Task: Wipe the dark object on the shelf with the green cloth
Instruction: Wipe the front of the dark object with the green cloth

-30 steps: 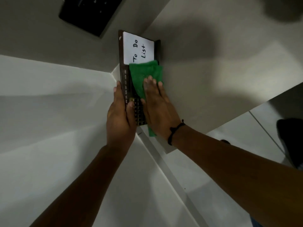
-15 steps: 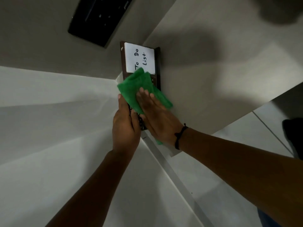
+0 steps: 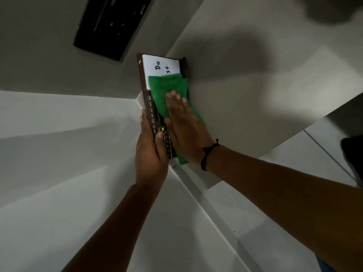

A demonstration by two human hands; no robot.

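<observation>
A dark brown calendar board (image 3: 150,107) stands against the shelf wall, with month names down its left strip and a white "To Do List" panel at its far end. My left hand (image 3: 151,152) grips the board's near left edge, thumb on its face. My right hand (image 3: 184,126) lies flat, fingers spread, and presses the green cloth (image 3: 167,89) onto the board's face. The cloth covers the lower part of the white panel and hides most of the board's middle. A strip of cloth shows below my right palm.
A grey shelf panel (image 3: 255,95) runs along the right of the board. A black rectangular fixture (image 3: 112,26) sits on the surface above left. White walls (image 3: 59,154) meet in a corner behind the board. A black cord bracelet is on my right wrist.
My right hand has slid the cloth up the board and spread it flat, so it now covers part of the "To Do List" writing. My left hand still holds the board's edge.
</observation>
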